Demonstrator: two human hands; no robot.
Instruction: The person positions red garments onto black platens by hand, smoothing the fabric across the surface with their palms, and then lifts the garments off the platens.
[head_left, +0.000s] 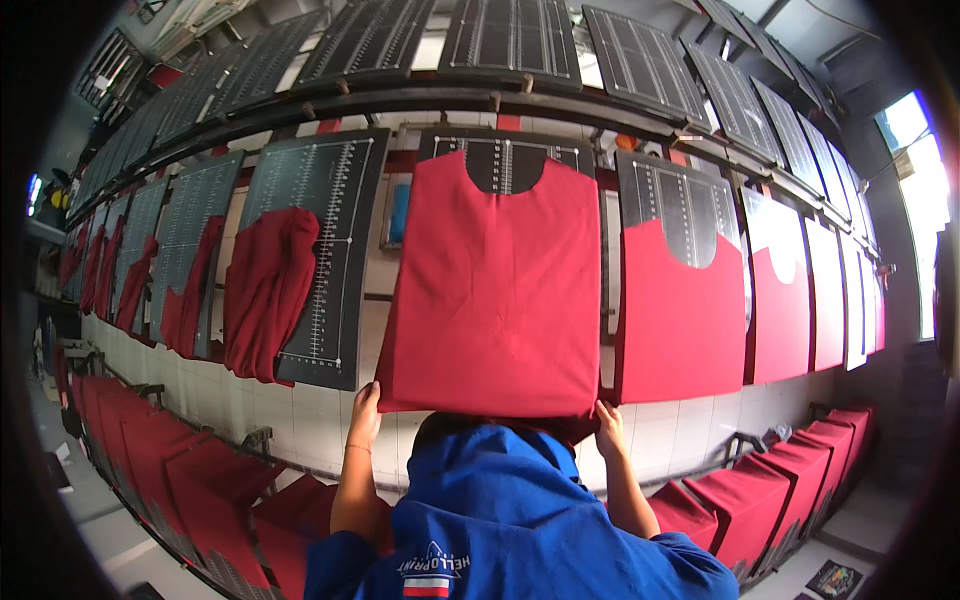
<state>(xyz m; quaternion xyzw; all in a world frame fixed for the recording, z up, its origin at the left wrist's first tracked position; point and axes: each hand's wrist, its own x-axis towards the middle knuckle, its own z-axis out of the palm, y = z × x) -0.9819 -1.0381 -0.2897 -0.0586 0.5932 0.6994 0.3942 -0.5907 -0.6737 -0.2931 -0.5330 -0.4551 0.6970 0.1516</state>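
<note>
I have the left hand (366,415) at the lower left corner of a wide crimson cloth garment piece with a scooped neckline (495,290), its grip narrow on the hem. My right hand (609,425) is at the opposite lower corner, also narrow on the cloth; I cannot see how far the fingers of either reach underneath. The garment lies spread over a flat, dark grey board with white ruled markings (435,146), which shows at the top and through the neck opening. Just left, I see bunched, folded crimson cloth (268,300) on a similar ruled board (350,240). Just right, a smooth crimson garment piece (683,320) covers most of another. Below my hands, the blue short-sleeved shirt (500,520) I am wearing fills the lower middle.
</note>
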